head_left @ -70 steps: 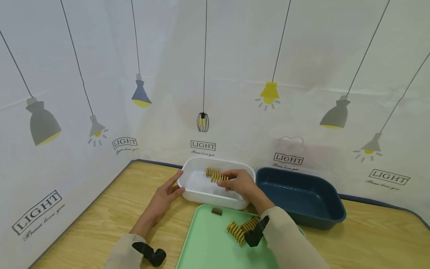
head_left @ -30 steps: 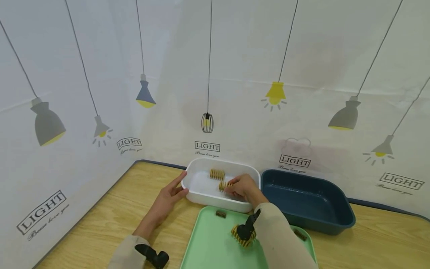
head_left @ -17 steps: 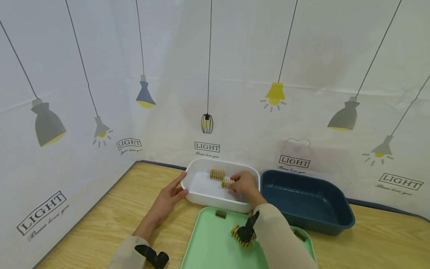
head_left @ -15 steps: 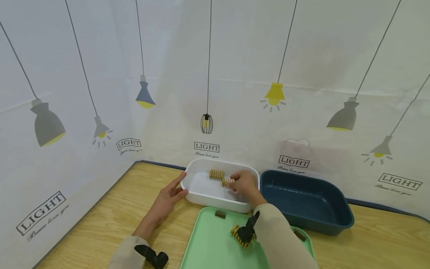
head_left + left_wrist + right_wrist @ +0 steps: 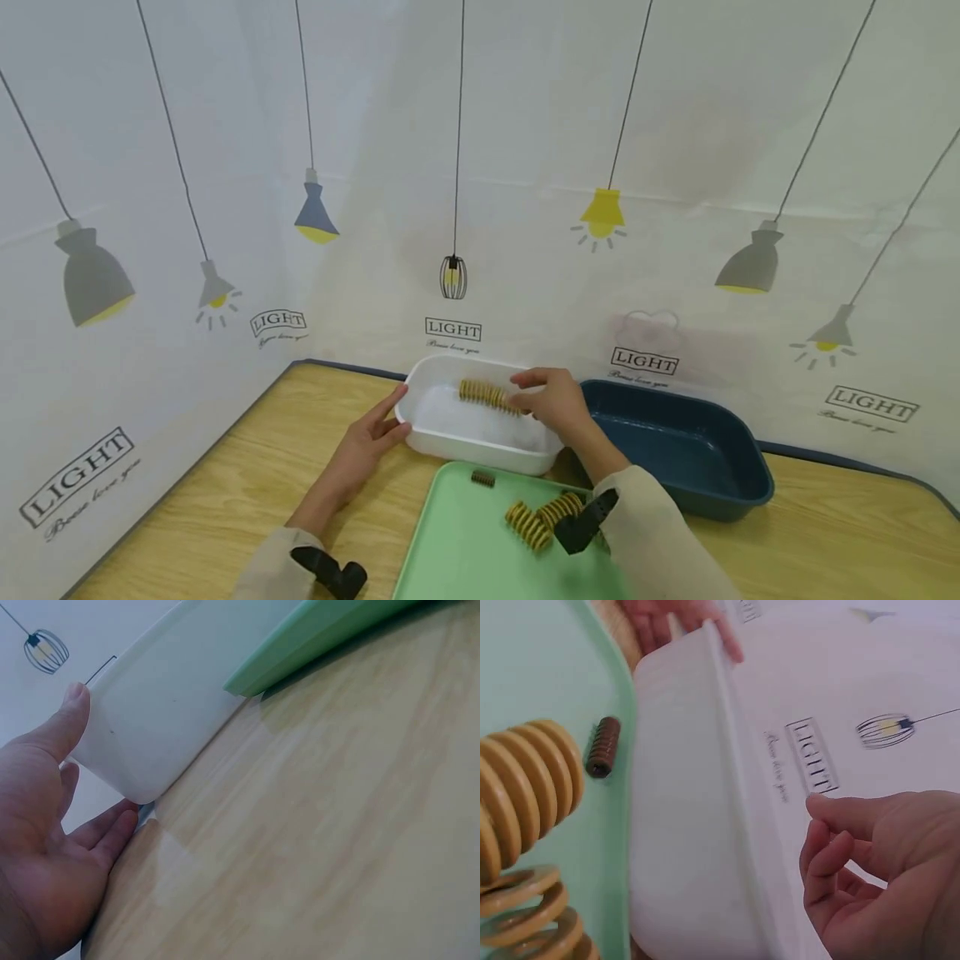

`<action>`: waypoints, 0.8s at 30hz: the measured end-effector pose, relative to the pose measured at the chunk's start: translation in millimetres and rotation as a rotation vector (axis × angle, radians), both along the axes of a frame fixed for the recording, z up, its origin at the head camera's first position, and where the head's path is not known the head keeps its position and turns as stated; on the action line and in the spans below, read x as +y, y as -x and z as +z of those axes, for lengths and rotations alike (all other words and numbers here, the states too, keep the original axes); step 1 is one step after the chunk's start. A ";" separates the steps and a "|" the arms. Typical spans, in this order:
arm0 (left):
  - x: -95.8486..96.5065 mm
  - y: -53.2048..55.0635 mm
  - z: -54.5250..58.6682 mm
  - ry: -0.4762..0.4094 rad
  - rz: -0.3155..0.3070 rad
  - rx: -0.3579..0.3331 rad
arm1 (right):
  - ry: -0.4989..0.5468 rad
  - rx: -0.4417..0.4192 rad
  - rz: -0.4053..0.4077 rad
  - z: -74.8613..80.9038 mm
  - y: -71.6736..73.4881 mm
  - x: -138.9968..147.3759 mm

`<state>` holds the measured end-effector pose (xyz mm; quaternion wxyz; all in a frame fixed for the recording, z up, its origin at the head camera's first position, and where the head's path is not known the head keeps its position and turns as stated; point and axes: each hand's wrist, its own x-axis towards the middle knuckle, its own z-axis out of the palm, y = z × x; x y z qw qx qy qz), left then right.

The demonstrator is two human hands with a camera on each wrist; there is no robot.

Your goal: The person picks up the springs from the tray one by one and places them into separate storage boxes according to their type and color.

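Two yellow coil springs (image 5: 476, 391) lie end to end inside a white bin (image 5: 465, 451). My right hand (image 5: 557, 406) is over the bin's right part, its thumb and forefinger at the right end of these springs. In the right wrist view, the fingers of that hand (image 5: 885, 870) are loosely bent, with nothing between them. My left hand (image 5: 367, 443) rests thumb and extended fingers against the bin's left end; the left wrist view shows fingertips at the white wall (image 5: 165, 712). On the green tray (image 5: 457, 550) sit two more yellow springs (image 5: 528, 526) and a small brown spring (image 5: 483, 478).
A dark blue bin (image 5: 678, 442) stands right of the white one, partly behind my right forearm. Both are close to the white printed backdrop (image 5: 525, 250) at the table's far edge. The wooden table (image 5: 217, 508) shows left of the tray.
My right hand has lowered a yellow spring into the white bin and let go. That spring now lines up with the other one. My left hand stays at the bin's end.
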<state>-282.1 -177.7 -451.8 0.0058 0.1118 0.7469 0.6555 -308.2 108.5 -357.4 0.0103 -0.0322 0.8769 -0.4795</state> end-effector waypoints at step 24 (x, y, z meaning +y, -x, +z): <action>1.7 0.3 1.1 0.006 -0.008 0.032 | 0.156 -0.092 0.049 8.3 -116.0 123.6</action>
